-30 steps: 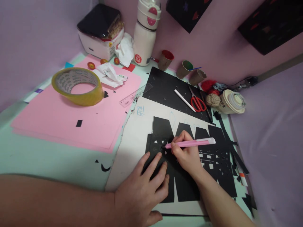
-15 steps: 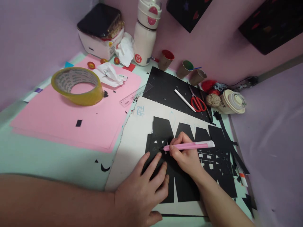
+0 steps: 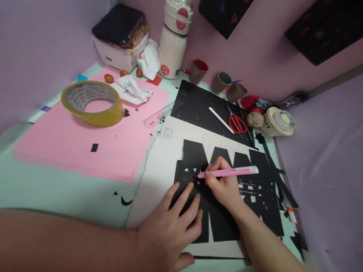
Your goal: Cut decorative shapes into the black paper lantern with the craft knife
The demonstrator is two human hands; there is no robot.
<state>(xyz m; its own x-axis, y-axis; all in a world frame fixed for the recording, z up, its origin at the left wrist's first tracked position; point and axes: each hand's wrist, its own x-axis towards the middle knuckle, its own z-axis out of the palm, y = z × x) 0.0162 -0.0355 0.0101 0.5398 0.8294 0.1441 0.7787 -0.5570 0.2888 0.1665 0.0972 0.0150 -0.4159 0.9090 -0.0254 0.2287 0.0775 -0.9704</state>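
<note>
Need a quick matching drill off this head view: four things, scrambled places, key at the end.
1. pink pen-shaped tool
2. tape roll
3. red-handled scissors
4. left hand

A. palm down on the cut black card
B. on the pink sheets
C. gripped in the right hand
D. on the uncut-edged black sheet near the cups

Pairs: 1-C, 2-B, 3-D, 4-A

Pink wall (image 3: 266,53) spans 12 to 2 o'clock, dark panels (image 3: 225,17) against it at 1 and 2. Lilac wall (image 3: 42,56) at 10. Lilac surface (image 3: 326,170) at 3, wall or sheet, can't tell. Mint tabletop (image 3: 70,194) shows at 8. Light dim, shadows soft.
</note>
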